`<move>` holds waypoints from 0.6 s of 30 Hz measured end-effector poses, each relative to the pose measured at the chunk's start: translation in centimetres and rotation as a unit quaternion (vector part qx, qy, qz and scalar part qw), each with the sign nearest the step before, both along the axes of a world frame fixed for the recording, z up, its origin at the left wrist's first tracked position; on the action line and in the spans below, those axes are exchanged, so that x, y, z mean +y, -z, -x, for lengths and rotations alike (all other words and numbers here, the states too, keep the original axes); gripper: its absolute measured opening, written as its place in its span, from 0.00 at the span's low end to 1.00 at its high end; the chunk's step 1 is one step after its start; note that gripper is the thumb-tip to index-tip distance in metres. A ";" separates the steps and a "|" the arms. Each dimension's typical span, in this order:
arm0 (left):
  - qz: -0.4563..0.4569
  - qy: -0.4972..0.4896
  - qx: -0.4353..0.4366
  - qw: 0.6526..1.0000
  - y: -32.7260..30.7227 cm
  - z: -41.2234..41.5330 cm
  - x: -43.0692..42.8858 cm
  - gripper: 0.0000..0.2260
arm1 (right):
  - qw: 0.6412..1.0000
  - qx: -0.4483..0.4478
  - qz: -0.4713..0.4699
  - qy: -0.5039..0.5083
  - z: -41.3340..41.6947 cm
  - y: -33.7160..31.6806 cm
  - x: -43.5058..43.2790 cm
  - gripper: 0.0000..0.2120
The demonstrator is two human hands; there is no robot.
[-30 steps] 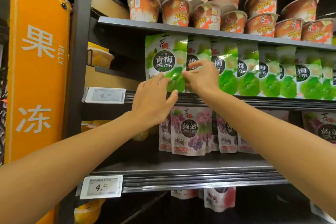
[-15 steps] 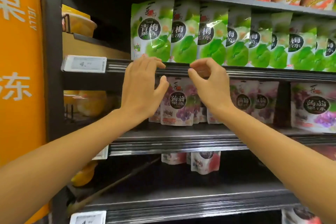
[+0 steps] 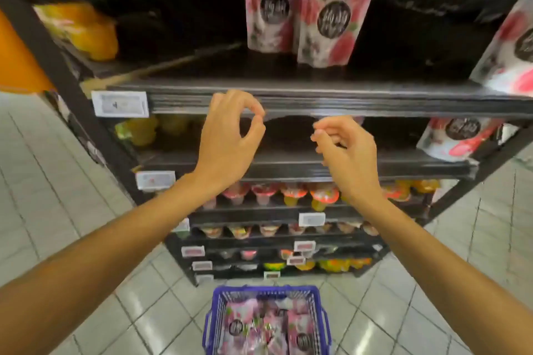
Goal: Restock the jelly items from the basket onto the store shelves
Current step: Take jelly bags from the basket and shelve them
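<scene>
Jelly pouches in basket [image 3: 253,326]: pink-and-white packets, each with a round black label; they lie jumbled and overlapping at the bottom centre of the view. The print is too blurred to read.
Basket [image 3: 265,289]: blue plastic mesh, standing on the pale tiled floor [image 3: 57,210] just in front of the foot of the shelving.
Orange panel [image 3: 14,60]: at the far left edge, beside the dark shelf upright.
Yellow jellies [image 3: 86,29]: glossy orange-yellow packs on the left of the upper shelf.
Price tag [image 3: 120,104]: white, clipped to the left end of the black shelf edge [image 3: 331,101].
Left hand [image 3: 227,141]: raised in front of that shelf edge, fingers loosely curled. The thumb tip meets the forefinger tip in a ring and grasps nothing.
Shelved jelly pouches [image 3: 326,26]: two stand upright side by side, touching, in the middle of the upper shelf. They have the same white ground, red fruit pattern and black round label as those in the basket.
Small jelly cups [image 3: 291,193]: rows of red, orange and yellow cups on the lower shelves, between and below the two wrists.
Right hand [image 3: 350,158]: raised near the left hand but apart from it, fingers curled inward, holding nothing.
Right-side pouch, upper shelf [image 3: 510,49]: leans at the frame's right edge.
Right-side pouch, shelf below [image 3: 458,138]: tilted, same red-and-white design.
</scene>
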State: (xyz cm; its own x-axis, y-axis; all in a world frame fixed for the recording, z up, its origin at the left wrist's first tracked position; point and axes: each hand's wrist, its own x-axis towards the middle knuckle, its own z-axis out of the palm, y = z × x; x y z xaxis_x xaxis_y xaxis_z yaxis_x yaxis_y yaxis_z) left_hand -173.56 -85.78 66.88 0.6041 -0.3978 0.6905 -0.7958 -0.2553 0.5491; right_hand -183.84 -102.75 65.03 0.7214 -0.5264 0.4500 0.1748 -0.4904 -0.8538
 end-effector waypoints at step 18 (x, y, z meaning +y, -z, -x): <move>-0.208 -0.098 0.495 0.838 55.6 14.3 5.0 0.04 | 0.831 0.499 -0.226 0.100 14.2 52.0 -0.3 0.04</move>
